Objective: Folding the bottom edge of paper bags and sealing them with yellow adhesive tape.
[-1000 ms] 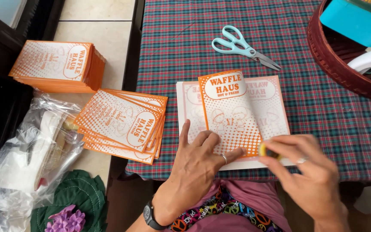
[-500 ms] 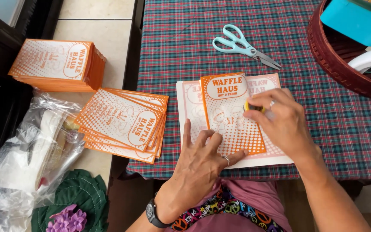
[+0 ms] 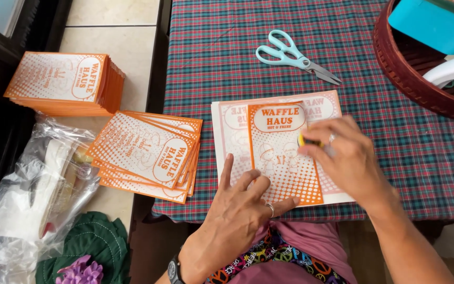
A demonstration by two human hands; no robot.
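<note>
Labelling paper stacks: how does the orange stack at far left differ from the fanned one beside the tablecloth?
The far-left stack is thick and squared up, edges aligned; the fanned stack is thinner, its sheets splayed and offset. The far-left stack lies wholly on the pale tiled surface; the fanned stack overlaps the plaid tablecloth edge. Both are orange dotted printed sheets with a white oval, and neither hand touches them.

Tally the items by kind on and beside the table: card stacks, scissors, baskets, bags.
Orange printed card stacks: 2
Folded orange card under the left hand and right hand: 1
Teal scissors: 1
Red basket: 1
Clear plastic bag: 1
Total: 6
</note>
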